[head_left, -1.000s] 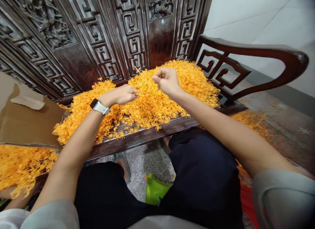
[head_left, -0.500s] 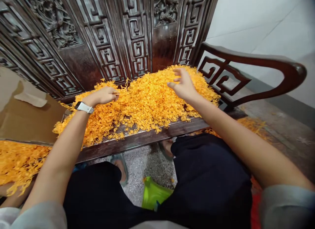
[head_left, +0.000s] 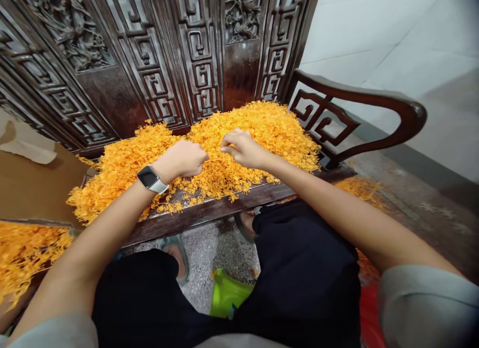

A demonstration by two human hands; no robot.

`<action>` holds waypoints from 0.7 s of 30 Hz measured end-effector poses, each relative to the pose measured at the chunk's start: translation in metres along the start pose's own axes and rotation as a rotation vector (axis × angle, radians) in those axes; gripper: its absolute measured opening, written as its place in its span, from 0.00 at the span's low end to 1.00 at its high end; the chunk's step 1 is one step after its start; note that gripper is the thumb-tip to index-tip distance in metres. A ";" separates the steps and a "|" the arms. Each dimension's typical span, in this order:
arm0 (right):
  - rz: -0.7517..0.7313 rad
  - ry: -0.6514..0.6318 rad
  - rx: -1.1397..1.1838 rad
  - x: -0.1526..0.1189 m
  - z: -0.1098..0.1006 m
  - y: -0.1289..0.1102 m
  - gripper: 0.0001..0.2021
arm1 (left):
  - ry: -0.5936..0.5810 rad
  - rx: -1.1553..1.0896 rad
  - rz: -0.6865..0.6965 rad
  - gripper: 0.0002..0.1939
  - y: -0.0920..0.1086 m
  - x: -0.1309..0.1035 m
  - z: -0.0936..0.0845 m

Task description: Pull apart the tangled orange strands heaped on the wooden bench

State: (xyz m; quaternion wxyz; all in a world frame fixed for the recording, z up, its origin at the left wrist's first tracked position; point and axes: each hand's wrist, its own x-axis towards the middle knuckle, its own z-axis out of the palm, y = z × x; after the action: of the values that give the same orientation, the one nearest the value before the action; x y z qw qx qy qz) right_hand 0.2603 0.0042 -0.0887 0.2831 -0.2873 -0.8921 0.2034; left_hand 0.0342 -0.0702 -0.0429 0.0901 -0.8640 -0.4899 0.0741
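Observation:
Small orange plastic pieces (head_left: 262,123) lie in a long heap on a dark wooden bench (head_left: 194,214). Over the middle of the heap, my left hand (head_left: 184,158) is closed with its back turned up, a watch (head_left: 148,178) on the wrist; whatever its fingers hold is hidden. Just to its right, my right hand (head_left: 243,147) has its fingers curled and thumb near the fingertips, and anything between them is too small to make out. The two hands are close together but apart.
A carved wooden backrest (head_left: 130,98) rises behind the heap, with a curved armrest (head_left: 374,101) at the right. A cardboard box (head_left: 41,188) stands at the left above more orange pieces (head_left: 30,253). Something bright green (head_left: 226,293) lies on the floor between the legs.
My right hand has moved left and down from the right part of the heap, its fingers drawing in. My left hand has moved right and turned its back up. The view has shifted slightly.

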 end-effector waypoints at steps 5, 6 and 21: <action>0.164 0.205 0.297 0.009 -0.005 0.018 0.10 | 0.009 -0.128 0.042 0.12 0.000 -0.001 0.001; 0.215 0.260 0.349 0.011 -0.008 0.026 0.11 | 0.004 -0.148 0.054 0.11 0.000 -0.002 -0.001; 0.274 0.353 0.417 0.005 -0.005 0.039 0.13 | 0.076 -1.279 -0.110 0.03 -0.041 -0.010 0.008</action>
State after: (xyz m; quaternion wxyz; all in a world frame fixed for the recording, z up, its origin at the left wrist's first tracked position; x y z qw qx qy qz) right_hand 0.2757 0.0380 -0.1032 0.4565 -0.3714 -0.7212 0.3654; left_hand -0.0064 -0.0576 -0.0411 -0.4220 -0.7226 -0.4773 -0.2682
